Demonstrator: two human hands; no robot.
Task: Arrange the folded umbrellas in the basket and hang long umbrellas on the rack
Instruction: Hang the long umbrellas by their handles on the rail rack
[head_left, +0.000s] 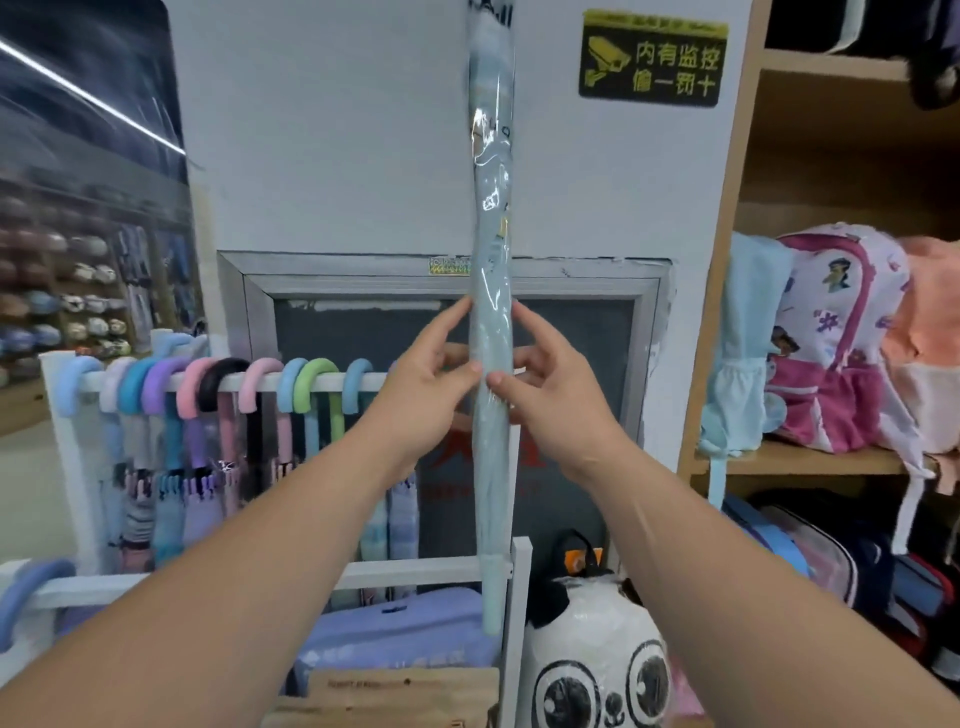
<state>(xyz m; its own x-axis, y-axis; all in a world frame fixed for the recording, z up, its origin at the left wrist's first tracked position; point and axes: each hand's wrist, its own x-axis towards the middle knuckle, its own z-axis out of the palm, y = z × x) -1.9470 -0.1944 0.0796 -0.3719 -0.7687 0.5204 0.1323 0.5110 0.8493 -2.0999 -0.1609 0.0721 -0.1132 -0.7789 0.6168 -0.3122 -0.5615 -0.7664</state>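
Note:
I hold a long pale-blue umbrella (492, 218) in a clear plastic sleeve upright in front of me, its top running out of view above. My left hand (428, 384) grips its shaft from the left and my right hand (545, 387) grips it from the right, at the same height. Behind and to the left stands the white rack (358, 383), where several long umbrellas (218, 405) hang by curved handles in blue, purple, pink, black and green. The right part of the rail, behind my hands, carries none. No basket of folded umbrellas is visible.
A panda-faced bag (597, 660) wrapped in plastic sits low at the centre right, beside a purple case (395, 629) under the rack. Wooden shelves (810, 460) on the right hold backpacks. A yellow and black sign (652, 57) hangs on the white wall.

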